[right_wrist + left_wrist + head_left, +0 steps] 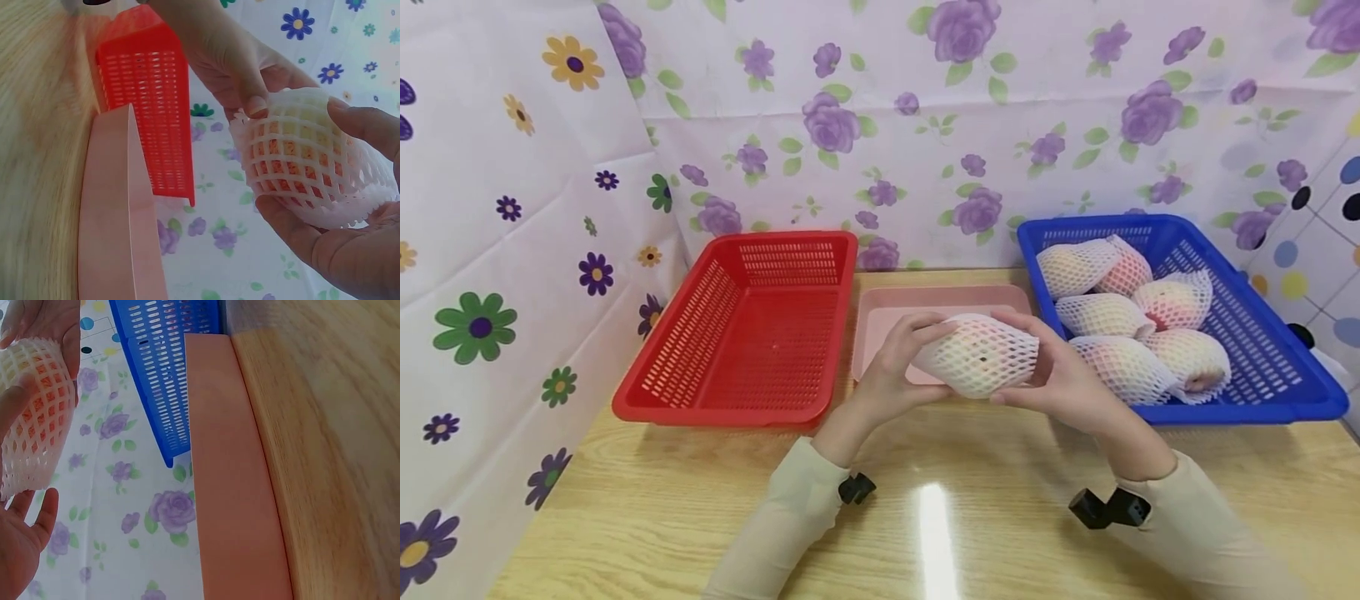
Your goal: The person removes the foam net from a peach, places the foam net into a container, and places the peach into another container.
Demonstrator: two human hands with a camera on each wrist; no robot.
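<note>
A yellow and red round fruit in a white foam net sleeve (981,357) is held up between both hands, above the front of the pink tray (880,321). My left hand (895,362) grips its left end with thumb and fingers. At the other end, my right hand (1067,375) holds the sleeve between thumb and fingers. Red skin shows through the netting (294,156) in the right wrist view, with the right thumb (365,122) lying on it. Which fruit it is, the net leaves unclear.
On the right stands a blue basket (1255,412) with several netted fruits (1105,317) inside. A red basket (730,414) with no contents showing stands on the left. Both are on a wooden table (1000,517), with flowered cloth (910,150) behind.
</note>
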